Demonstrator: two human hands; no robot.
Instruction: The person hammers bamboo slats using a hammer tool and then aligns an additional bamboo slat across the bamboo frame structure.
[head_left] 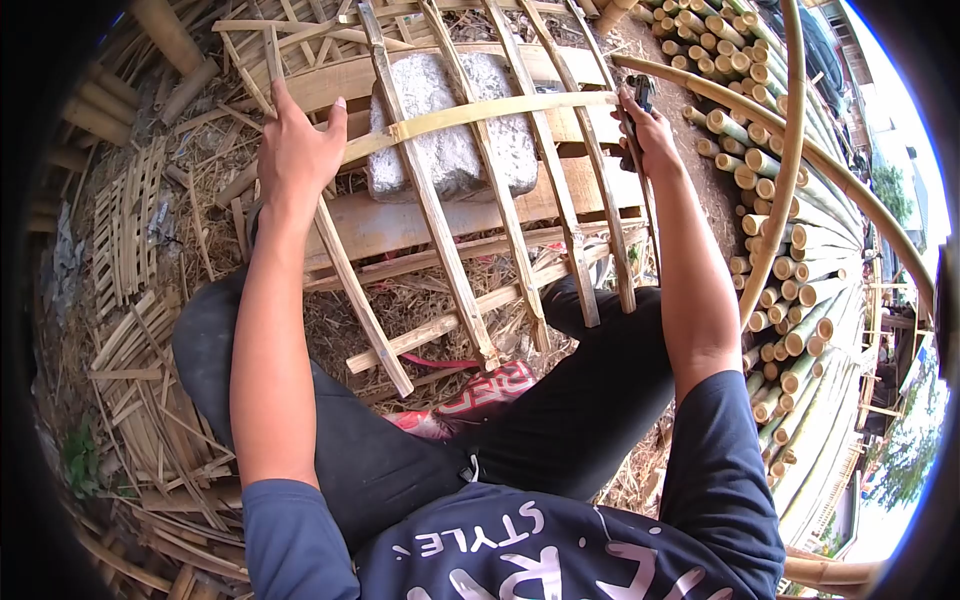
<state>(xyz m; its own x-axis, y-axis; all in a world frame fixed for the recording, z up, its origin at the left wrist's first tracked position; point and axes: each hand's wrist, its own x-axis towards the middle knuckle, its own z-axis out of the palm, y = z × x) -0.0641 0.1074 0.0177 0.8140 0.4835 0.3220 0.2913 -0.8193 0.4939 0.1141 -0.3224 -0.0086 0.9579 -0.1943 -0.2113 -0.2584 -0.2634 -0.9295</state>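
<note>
A lattice of split bamboo strips [435,215] lies in front of me, over a pale stone block [450,130] on a wooden plank [440,212]. One flat yellowish strip [480,110] runs crosswise over the long slats. At the left, my left hand [298,150] is closed round the upper part of the leftmost slat, thumb raised, near the crosswise strip's left end. My right hand [648,130], at the lattice's right side, is closed round a dark tool [640,95] beside the strip's right end. The tool's lower part is hidden by the fingers.
Stacked bamboo poles [800,260] fill the right side, with a long curved pole [790,130] in front of them. Woven bamboo pieces [130,220] and loose strips [150,400] lie at the left. A red printed bag [490,390] is between my legs.
</note>
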